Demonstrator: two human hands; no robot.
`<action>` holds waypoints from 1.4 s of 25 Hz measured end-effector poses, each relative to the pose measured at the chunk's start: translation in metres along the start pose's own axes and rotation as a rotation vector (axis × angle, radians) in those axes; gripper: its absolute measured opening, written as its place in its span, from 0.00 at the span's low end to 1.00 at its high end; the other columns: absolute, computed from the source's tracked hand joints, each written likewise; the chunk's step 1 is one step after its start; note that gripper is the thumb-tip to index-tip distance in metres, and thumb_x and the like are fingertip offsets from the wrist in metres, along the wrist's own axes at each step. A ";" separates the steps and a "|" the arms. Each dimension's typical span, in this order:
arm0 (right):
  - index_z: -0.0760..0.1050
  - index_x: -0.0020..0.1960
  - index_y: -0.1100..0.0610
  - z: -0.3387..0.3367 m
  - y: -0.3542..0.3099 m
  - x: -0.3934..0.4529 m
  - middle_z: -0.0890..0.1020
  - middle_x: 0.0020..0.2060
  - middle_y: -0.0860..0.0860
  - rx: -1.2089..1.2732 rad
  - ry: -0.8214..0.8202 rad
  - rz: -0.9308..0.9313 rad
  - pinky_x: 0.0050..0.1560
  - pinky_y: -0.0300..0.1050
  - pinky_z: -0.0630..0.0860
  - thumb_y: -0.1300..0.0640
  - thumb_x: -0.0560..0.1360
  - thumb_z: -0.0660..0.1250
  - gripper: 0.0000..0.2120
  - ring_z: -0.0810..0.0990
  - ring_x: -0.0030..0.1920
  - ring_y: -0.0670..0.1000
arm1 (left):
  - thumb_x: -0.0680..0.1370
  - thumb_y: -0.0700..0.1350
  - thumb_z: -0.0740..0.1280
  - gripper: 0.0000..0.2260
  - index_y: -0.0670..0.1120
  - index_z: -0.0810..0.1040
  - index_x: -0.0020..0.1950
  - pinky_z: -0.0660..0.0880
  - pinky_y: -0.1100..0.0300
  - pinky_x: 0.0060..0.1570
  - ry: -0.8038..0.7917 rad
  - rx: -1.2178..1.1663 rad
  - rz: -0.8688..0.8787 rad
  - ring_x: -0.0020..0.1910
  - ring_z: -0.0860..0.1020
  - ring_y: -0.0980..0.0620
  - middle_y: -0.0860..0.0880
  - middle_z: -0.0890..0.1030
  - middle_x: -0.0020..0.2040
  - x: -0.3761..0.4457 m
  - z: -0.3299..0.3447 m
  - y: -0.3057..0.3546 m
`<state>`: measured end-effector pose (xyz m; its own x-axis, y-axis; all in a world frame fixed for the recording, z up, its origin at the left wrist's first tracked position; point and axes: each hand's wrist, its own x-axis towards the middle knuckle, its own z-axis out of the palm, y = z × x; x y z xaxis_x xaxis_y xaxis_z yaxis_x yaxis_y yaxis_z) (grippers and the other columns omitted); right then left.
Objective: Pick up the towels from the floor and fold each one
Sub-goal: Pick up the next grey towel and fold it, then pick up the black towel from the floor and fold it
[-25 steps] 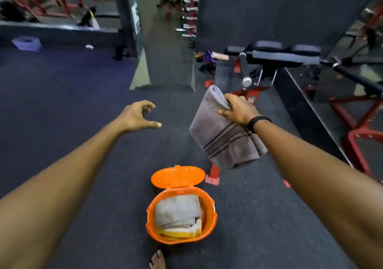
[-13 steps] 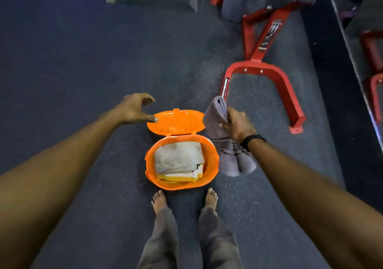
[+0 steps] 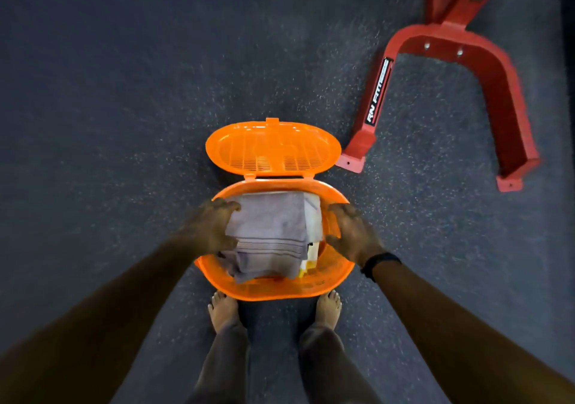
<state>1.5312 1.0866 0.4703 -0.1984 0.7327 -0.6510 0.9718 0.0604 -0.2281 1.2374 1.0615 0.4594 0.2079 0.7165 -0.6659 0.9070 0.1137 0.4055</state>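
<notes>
Since half a second ago the grey towel point(image 3: 270, 235) has gone from the right hand point(image 3: 351, 235) into the orange basket point(image 3: 334, 274); both hands now down at it. Floor point(image 3: 124, 108): dark speckled, red machine base point(image 3: 485, 70) toward its top right corner, well apart. Basket sits just ahead of bare feet point(image 3: 222, 312), lid point(image 3: 273, 146) hinged open behind. Towel folded, lies on paler folded towels point(image 3: 312, 217), long axis front-to-back, spilling over the near rim. Left hand point(image 3: 214, 227) grips the towel's left edge, fingers curled on it. Right hand spread, fingers relaxed, at the basket's right inner wall, just beside the towel, not holding. Towel lies between the hands; left is nearer.
</notes>
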 end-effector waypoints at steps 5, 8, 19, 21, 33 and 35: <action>0.43 0.78 0.48 0.104 -0.007 0.083 0.45 0.78 0.55 -0.202 -0.098 -0.186 0.72 0.59 0.58 0.43 0.68 0.74 0.51 0.47 0.77 0.59 | 0.65 0.66 0.72 0.54 0.47 0.46 0.79 0.49 0.44 0.75 0.041 0.331 0.018 0.77 0.49 0.38 0.39 0.49 0.78 0.090 0.099 -0.033; 0.35 0.77 0.50 0.163 0.001 0.137 0.39 0.77 0.59 -0.323 -0.088 -0.270 0.73 0.64 0.51 0.36 0.57 0.78 0.66 0.40 0.77 0.63 | 0.47 0.73 0.73 0.67 0.41 0.54 0.78 0.51 0.35 0.71 0.069 0.444 0.061 0.74 0.58 0.31 0.32 0.56 0.75 0.124 0.156 -0.065; 0.41 0.78 0.51 0.204 0.019 0.172 0.46 0.77 0.62 -0.286 0.001 -0.325 0.72 0.67 0.51 0.31 0.48 0.77 0.71 0.46 0.76 0.66 | 0.41 0.71 0.74 0.73 0.45 0.50 0.79 0.39 0.38 0.71 0.047 0.371 0.013 0.75 0.51 0.33 0.34 0.51 0.77 0.149 0.188 -0.084; 0.37 0.78 0.51 0.163 0.016 0.148 0.43 0.77 0.61 -0.288 -0.080 -0.323 0.73 0.64 0.50 0.34 0.54 0.77 0.68 0.44 0.77 0.64 | 0.49 0.70 0.76 0.70 0.49 0.39 0.78 0.40 0.40 0.72 0.011 0.378 0.028 0.76 0.46 0.35 0.35 0.45 0.78 0.130 0.150 -0.065; 0.58 0.76 0.56 -0.318 -0.010 -0.068 0.65 0.73 0.56 0.207 0.192 -0.244 0.72 0.45 0.60 0.44 0.67 0.76 0.45 0.63 0.73 0.54 | 0.63 0.65 0.75 0.46 0.51 0.61 0.76 0.63 0.51 0.70 0.373 0.036 0.181 0.72 0.62 0.47 0.48 0.64 0.74 -0.077 -0.259 0.187; 0.61 0.75 0.55 -0.415 -0.020 -0.133 0.66 0.72 0.55 0.221 0.306 -0.249 0.72 0.46 0.61 0.44 0.68 0.75 0.42 0.65 0.72 0.54 | 0.66 0.64 0.74 0.42 0.51 0.62 0.75 0.64 0.52 0.69 0.482 0.009 0.215 0.71 0.64 0.48 0.49 0.66 0.73 -0.131 -0.333 0.239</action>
<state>1.5910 1.2698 0.8618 -0.3437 0.8830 -0.3197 0.8418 0.1388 -0.5216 1.3052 1.2243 0.8520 0.1993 0.9584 -0.2045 0.8660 -0.0746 0.4945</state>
